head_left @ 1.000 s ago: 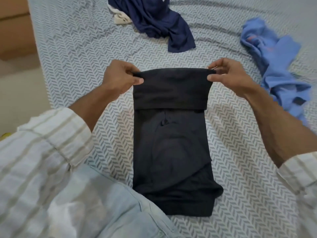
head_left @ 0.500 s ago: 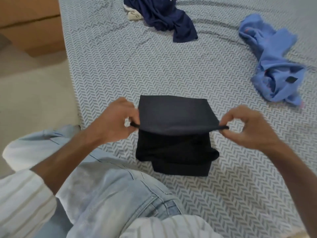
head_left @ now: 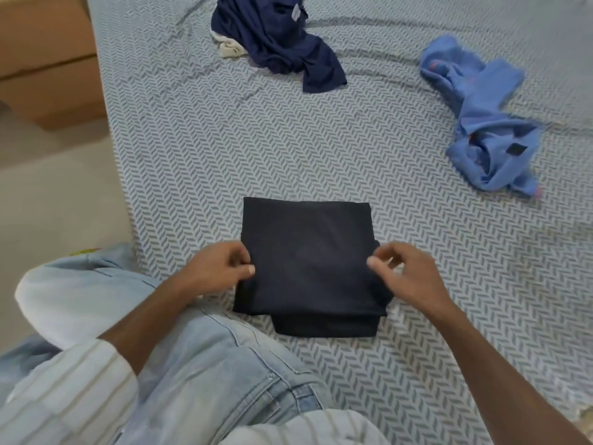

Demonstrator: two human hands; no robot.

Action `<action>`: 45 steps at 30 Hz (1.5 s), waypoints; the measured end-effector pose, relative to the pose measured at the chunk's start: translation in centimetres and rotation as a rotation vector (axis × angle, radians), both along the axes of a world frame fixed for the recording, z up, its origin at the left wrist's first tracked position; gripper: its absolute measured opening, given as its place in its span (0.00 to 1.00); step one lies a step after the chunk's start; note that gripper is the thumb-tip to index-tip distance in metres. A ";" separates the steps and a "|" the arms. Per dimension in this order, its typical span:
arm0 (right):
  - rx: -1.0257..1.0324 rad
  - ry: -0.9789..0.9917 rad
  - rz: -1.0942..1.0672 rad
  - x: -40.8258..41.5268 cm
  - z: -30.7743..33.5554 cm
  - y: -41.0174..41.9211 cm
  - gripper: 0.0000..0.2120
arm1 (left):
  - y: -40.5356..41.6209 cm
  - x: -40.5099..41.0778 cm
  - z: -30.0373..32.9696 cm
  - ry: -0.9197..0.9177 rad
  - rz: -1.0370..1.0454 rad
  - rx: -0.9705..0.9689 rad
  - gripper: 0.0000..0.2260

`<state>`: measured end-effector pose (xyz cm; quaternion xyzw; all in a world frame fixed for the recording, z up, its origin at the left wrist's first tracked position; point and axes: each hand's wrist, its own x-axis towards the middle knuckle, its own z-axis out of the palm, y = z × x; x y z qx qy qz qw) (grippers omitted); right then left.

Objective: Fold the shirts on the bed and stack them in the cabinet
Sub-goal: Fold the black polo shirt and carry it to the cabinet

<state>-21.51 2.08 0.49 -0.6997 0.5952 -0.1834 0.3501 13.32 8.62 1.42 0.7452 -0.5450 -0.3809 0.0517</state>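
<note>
Black shirt, folded into a compact rectangle, lies flat on the patterned bed sheet just beyond the person's knee in light jeans, with a narrower folded layer sticking out from under its near edge. At its left side the left hand has its fingers curled at the edge of the cloth, thumb lying on top of the fabric, so it seems to pinch that edge. At the right side the right hand hovers with fingers loosely bent, thumb tip touching the shirt's edge; whether it grips the cloth I cannot tell. Farther off to the right a crumpled light blue shirt lies well apart from the black one. At the far edge a crumpled navy shirt rests beside a small white cloth.
</note>
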 end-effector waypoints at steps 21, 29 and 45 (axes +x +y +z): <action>0.216 0.225 -0.301 6.5 -0.4 -7.4 0.34 | -8.2 -1.5 -2.1 -0.120 0.516 -0.040 0.31; 0.610 0.063 -0.266 6.4 -0.5 -5.6 0.29 | -7.0 -2.0 -1.1 0.215 0.398 0.138 0.15; 0.331 -0.432 0.231 12.8 11.4 -17.6 0.22 | -11.6 7.8 10.7 0.719 0.432 -0.345 0.22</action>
